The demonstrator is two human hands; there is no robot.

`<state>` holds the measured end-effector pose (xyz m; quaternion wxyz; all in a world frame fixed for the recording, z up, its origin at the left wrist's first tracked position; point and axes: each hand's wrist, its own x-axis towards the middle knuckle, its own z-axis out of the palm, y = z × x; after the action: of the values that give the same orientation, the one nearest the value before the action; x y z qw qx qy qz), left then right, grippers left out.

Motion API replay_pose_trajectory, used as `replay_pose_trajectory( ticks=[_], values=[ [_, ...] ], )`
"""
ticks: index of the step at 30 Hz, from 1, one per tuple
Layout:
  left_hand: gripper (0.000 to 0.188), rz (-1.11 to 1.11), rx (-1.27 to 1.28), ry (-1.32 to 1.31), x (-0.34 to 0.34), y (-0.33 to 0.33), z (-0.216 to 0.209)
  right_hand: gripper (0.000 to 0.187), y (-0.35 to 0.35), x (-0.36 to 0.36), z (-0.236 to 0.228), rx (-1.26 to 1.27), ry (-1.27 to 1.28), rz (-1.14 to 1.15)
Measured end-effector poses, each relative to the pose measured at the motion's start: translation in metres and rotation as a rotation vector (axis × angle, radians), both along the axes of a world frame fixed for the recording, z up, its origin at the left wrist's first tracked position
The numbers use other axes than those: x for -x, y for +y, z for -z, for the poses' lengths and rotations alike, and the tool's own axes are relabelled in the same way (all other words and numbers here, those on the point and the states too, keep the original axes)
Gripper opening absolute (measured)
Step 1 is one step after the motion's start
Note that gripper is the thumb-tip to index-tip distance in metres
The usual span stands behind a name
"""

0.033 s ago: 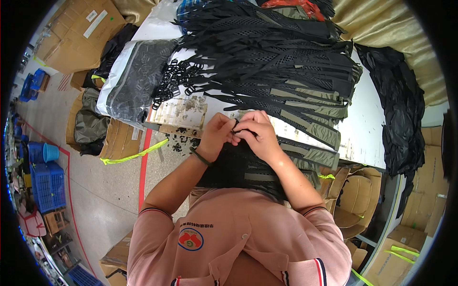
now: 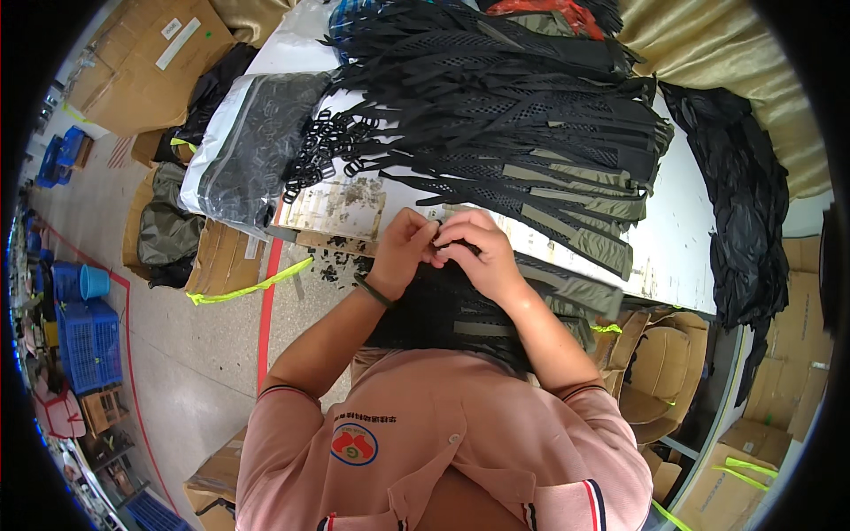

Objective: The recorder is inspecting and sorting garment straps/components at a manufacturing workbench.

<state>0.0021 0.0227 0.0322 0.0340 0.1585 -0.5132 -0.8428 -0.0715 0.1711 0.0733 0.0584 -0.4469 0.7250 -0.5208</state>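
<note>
My left hand (image 2: 403,248) and my right hand (image 2: 478,255) meet at the near edge of the white table (image 2: 682,230). Both pinch the top end of a black mesh strap piece (image 2: 443,314) with an olive band; it hangs down over my lap. What the fingertips hold between them is hidden. A dark band (image 2: 372,290) circles my left wrist. Just beyond the hands lies a big pile of similar black mesh straps (image 2: 531,106) with olive ends.
A heap of black plastic buckles (image 2: 323,146) and a clear bag of dark material (image 2: 252,146) lie at the table's left. Black sheeting (image 2: 748,212) drapes the right side. Cardboard boxes (image 2: 142,62) and blue crates (image 2: 84,345) stand on the floor to the left.
</note>
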Motion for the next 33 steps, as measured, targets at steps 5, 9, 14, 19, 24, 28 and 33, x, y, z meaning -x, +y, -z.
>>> replay_pose_trajectory(
  ticks=[5,9,14,19,24,28,33],
  values=[
    [0.012,-0.057,0.123,0.035,-0.001,0.003,-0.001,0.018,0.002,0.001,0.011,0.058,-0.916,-0.049],
    [0.011,-0.065,0.377,0.147,-0.003,0.006,-0.008,0.022,0.005,0.003,0.023,0.119,-1.026,-0.040],
    [0.012,-0.036,0.497,0.225,-0.011,0.005,-0.014,0.025,0.001,-0.006,0.015,0.200,-1.077,0.079],
    [0.018,0.008,0.422,0.249,-0.017,0.011,-0.005,0.023,0.000,-0.012,0.017,0.275,-0.946,0.134],
    [0.028,-0.004,0.508,0.346,-0.018,0.013,0.005,0.013,0.003,-0.010,0.016,0.265,-0.897,0.142],
    [0.029,0.076,0.645,0.425,-0.018,0.005,-0.005,0.022,0.014,0.004,0.012,0.096,-1.191,-0.014],
    [0.024,0.137,0.771,0.352,-0.026,0.006,-0.013,0.015,0.007,0.005,0.007,-0.190,-0.736,-0.003]
  ],
)
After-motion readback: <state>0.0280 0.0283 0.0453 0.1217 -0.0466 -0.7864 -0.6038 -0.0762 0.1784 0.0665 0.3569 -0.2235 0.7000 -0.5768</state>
